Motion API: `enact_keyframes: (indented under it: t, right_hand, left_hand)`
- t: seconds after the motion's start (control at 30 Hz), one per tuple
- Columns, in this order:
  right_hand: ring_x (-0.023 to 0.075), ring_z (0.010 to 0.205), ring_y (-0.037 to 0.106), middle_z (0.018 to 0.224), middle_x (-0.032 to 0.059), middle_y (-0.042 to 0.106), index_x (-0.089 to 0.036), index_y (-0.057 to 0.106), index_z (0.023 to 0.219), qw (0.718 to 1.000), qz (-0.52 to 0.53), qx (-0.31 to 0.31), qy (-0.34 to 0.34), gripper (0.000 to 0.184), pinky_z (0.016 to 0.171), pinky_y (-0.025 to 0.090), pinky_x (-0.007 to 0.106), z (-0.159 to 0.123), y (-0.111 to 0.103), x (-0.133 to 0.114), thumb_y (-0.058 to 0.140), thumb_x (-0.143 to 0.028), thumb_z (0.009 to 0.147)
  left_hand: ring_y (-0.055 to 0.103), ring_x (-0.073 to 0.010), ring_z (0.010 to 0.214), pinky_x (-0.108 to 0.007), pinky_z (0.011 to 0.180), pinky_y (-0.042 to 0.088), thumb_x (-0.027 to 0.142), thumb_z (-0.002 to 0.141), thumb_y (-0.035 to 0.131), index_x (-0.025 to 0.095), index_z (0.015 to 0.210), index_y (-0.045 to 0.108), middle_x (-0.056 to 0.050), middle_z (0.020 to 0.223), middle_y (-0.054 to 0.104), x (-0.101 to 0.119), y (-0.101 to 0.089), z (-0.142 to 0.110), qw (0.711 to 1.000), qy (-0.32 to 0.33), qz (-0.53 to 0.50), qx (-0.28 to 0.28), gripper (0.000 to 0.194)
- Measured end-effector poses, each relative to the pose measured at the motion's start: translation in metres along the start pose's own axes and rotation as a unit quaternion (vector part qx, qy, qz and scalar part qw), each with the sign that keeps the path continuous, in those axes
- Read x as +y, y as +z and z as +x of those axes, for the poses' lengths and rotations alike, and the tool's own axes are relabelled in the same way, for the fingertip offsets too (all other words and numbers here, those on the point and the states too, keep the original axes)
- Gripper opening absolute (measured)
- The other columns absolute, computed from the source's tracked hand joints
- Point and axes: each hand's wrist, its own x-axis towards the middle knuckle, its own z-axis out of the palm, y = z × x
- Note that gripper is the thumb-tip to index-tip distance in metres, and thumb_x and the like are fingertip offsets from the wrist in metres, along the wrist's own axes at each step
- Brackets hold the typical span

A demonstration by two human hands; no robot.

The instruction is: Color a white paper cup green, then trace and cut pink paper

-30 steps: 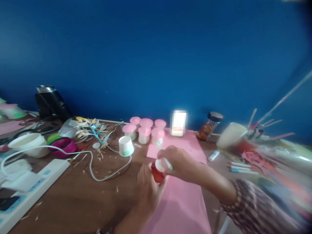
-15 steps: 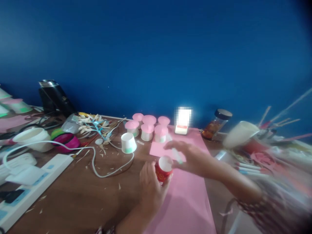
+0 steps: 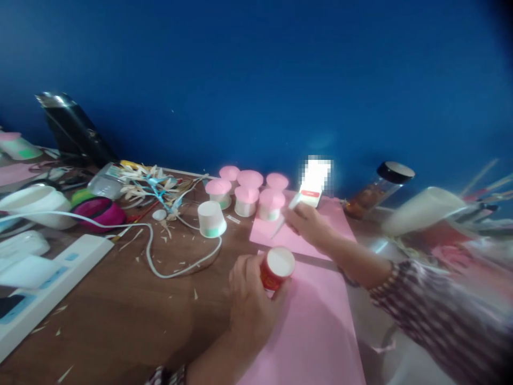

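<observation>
My left hand (image 3: 250, 302) is wrapped round a small red pot with a white top (image 3: 277, 268), held over the edge of a long pink paper sheet (image 3: 308, 331). My right hand (image 3: 308, 222) reaches out over a smaller pink sheet (image 3: 280, 238) and pinches a thin white stick (image 3: 285, 216), its tip pointing down at that sheet. Just beyond stand several small cups with pink domed tops (image 3: 248, 192). An upturned white cup with a green band (image 3: 211, 219) sits to their left.
A white cable (image 3: 152, 262) loops across the brown table (image 3: 120, 321). A white power strip (image 3: 44, 283), a white bowl (image 3: 34, 203), a magenta pouch (image 3: 98, 211) and dried flower bits (image 3: 150, 190) lie left. A dark-lidded jar (image 3: 380, 187) and blurred craft clutter (image 3: 441, 219) stand right.
My right hand lifted the white stick off the red pot's top and carried it forward to the smaller pink sheet. My left hand kept hold of the pot, now tilted more toward me.
</observation>
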Motion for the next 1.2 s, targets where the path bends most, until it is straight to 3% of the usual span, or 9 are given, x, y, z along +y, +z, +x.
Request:
enact_keyframes:
  t: [0.1, 0.2, 0.5, 0.7, 1.0, 1.2]
  right_hand:
    - [0.0100, 0.051, 0.050, 0.058, 0.0002, 0.054, -0.018, 0.048, 0.064, 0.999, -0.019, -0.039, -0.006, 0.032, 0.047, 0.037, 0.022, 0.000, 0.012, 0.009, 0.047, -0.039, 0.088]
    - [0.0107, 0.055, 0.053, 0.063, 0.0017, 0.058, -0.018, 0.049, 0.068, 0.999, -0.018, -0.026, -0.010, 0.030, 0.049, 0.039, 0.022, -0.005, 0.011, 0.013, 0.046, -0.039, 0.089]
    - [0.0098, 0.052, 0.046, 0.058, -0.0005, 0.053, -0.018, 0.051, 0.065, 0.995, -0.077, 0.051, -0.030, 0.031, 0.047, 0.032, 0.023, -0.019, -0.038, 0.022, 0.053, -0.042, 0.084]
    - [0.0092, 0.052, 0.043, 0.060, -0.0005, 0.052, -0.017, 0.054, 0.069, 0.998, -0.043, 0.001, -0.051, 0.030, 0.046, 0.029, 0.024, -0.018, -0.052, 0.024, 0.047, -0.040, 0.088]
    - [0.0070, 0.047, 0.035, 0.053, -0.0048, 0.041, -0.019, 0.038, 0.059, 0.997, -0.020, -0.033, -0.059, 0.030, 0.042, 0.024, 0.022, -0.011, -0.039, 0.031, 0.049, -0.031, 0.085]
    - [0.0076, 0.045, 0.037, 0.054, -0.0035, 0.044, -0.020, 0.041, 0.062, 0.994, 0.002, -0.104, -0.031, 0.033, 0.039, 0.024, 0.022, 0.007, -0.027, 0.022, 0.047, -0.041, 0.086]
  left_hand:
    - [0.053, -0.0240, 0.087, -0.041, 0.078, 0.045, 0.040, 0.069, 0.069, 0.018, 0.102, 0.054, -0.007, 0.092, 0.055, -0.001, 0.000, 0.000, 1.000, 0.003, 0.000, -0.002, 0.043]
    - [0.053, -0.0236, 0.087, -0.040, 0.077, 0.046, 0.041, 0.070, 0.069, 0.017, 0.101, 0.054, -0.007, 0.091, 0.055, -0.003, 0.001, 0.000, 1.000, 0.010, 0.002, -0.001, 0.042]
    - [0.054, -0.0230, 0.084, -0.038, 0.074, 0.047, 0.043, 0.068, 0.070, 0.017, 0.101, 0.053, -0.007, 0.090, 0.055, -0.006, 0.002, 0.001, 1.000, 0.022, -0.002, 0.005, 0.046]
    - [0.053, -0.0201, 0.079, -0.034, 0.069, 0.048, 0.042, 0.068, 0.071, 0.017, 0.100, 0.052, -0.005, 0.088, 0.054, -0.007, 0.003, 0.001, 1.000, 0.024, 0.000, 0.011, 0.045]
    - [0.055, -0.0204, 0.079, -0.032, 0.065, 0.050, 0.046, 0.069, 0.067, 0.018, 0.101, 0.052, -0.006, 0.089, 0.053, -0.007, 0.001, 0.003, 0.998, 0.032, 0.055, 0.011, 0.045]
    - [0.056, -0.0225, 0.080, -0.035, 0.065, 0.051, 0.055, 0.068, 0.065, 0.021, 0.100, 0.052, -0.007, 0.090, 0.054, -0.007, 0.002, -0.002, 0.997, -0.007, 0.072, 0.014, 0.049]
